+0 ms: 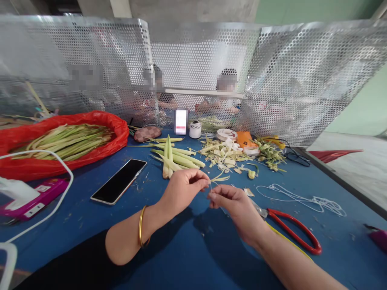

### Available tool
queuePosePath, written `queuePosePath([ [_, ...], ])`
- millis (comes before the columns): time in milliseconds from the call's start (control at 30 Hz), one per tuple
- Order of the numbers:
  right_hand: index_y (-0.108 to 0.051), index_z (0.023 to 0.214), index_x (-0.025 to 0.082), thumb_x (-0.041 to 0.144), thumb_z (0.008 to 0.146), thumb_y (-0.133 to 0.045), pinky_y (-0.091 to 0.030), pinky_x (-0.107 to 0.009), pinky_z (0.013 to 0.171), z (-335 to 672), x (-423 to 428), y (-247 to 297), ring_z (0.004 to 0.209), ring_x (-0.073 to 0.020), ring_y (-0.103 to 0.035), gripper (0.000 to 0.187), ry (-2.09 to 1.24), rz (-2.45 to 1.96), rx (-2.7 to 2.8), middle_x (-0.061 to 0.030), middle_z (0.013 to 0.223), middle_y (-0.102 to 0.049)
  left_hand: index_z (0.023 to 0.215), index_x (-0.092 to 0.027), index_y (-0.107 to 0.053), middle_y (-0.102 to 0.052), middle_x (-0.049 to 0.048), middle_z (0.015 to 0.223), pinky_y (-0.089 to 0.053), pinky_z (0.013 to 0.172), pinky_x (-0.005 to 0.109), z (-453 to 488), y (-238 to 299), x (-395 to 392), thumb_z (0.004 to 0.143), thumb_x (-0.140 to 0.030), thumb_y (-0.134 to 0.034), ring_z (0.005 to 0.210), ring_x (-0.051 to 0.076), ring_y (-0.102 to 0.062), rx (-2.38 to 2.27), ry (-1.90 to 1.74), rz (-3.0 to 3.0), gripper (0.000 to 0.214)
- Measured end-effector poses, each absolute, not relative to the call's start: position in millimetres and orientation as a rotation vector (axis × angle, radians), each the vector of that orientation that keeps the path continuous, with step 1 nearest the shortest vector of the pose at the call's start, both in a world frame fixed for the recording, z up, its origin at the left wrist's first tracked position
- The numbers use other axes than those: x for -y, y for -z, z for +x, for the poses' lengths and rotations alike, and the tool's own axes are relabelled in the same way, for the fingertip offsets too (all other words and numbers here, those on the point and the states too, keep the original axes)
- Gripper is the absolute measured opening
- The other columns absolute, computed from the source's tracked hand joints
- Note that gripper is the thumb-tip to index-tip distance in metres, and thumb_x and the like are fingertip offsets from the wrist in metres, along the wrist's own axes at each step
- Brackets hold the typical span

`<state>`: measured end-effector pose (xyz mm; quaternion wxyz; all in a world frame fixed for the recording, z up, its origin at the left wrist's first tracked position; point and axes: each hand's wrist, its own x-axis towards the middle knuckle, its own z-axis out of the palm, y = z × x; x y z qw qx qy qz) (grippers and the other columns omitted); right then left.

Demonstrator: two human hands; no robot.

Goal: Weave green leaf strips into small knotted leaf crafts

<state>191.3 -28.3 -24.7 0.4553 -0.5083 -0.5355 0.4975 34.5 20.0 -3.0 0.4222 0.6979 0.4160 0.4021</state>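
Observation:
My left hand point(184, 188) and my right hand point(234, 205) meet over the blue table point(187, 249), each pinching an end of a thin pale strand point(218, 178) that runs between the fingertips. A gold bangle point(142, 226) circles my left wrist. Just beyond the hands lies a small bunch of pale green stalks point(177, 158). Red-handled scissors point(292, 229) rest on the table right beside my right hand.
A red bag point(117, 139) of green stalks sits at the left, a black phone point(119, 180) in front of it. Trimmings point(225, 153), tape rolls point(195, 129), white string point(302, 198) and a pink device point(33, 201) lie around. Other people sit behind a perforated metal screen point(199, 60).

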Motion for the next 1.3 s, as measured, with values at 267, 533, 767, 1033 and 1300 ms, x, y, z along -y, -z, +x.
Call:
queuePosePath([
  [267, -0.061, 0.074, 0.020, 0.011, 0.090, -0.043, -0.035, -0.028, 0.062, 198, 39, 19, 0.066, -0.0163, -0.053, 0.025, -0.112, -1.224, 2.006, -0.0031, 0.070, -0.061, 0.077, -0.021, -0.073, -0.073, 0.0015, 0.074, -0.046, 0.062, 0.024, 36, 7, -15, 0.079, -0.022, -0.062, 0.068, 0.016, -0.064, -1.136, -0.942, 2.004, 0.011],
  [533, -0.064, 0.074, 0.020, 0.011, 0.091, -0.042, -0.035, -0.032, 0.076, 213, 29, 8, 0.062, -0.0150, -0.051, 0.029, 0.141, -1.191, 2.190, -0.0013, 0.065, -0.058, 0.072, -0.023, -0.074, -0.072, -0.0007, 0.067, -0.044, 0.063, 0.025, 31, -1, -13, 0.074, -0.018, -0.063, 0.067, 0.017, -0.065, -1.050, -0.589, 2.221, 0.012],
  [767, -0.065, 0.066, 0.018, 0.031, 0.077, -0.066, -0.038, -0.026, 0.058, 224, 19, 1, 0.058, -0.0129, -0.051, 0.017, -1.245, -1.250, 1.549, 0.0009, 0.061, -0.061, 0.071, -0.017, -0.068, -0.065, -0.0015, 0.061, -0.048, 0.061, 0.023, 32, -9, -12, 0.074, -0.020, -0.067, 0.057, 0.010, -0.058, -0.755, -0.602, 1.499, 0.004],
  [1033, -0.062, 0.063, 0.018, 0.032, 0.079, -0.064, -0.040, -0.027, 0.063, 193, 27, 26, 0.062, -0.0144, -0.052, 0.021, -1.077, -1.238, 1.413, 0.0001, 0.061, -0.058, 0.075, -0.015, -0.067, -0.064, -0.0016, 0.065, -0.051, 0.065, 0.023, 40, 5, -15, 0.076, -0.019, -0.066, 0.064, 0.011, -0.061, -0.933, -0.938, 1.290, 0.004],
  [1300, -0.057, 0.069, 0.020, 0.012, 0.086, -0.052, -0.038, -0.022, 0.059, 195, 37, 21, 0.063, -0.0123, -0.051, 0.020, -0.507, -1.205, 1.797, 0.0008, 0.068, -0.058, 0.081, -0.019, -0.074, -0.073, -0.0003, 0.074, -0.048, 0.064, 0.023, 40, 10, -10, 0.079, -0.017, -0.061, 0.068, 0.014, -0.064, -1.098, -0.953, 1.833, 0.013],
])
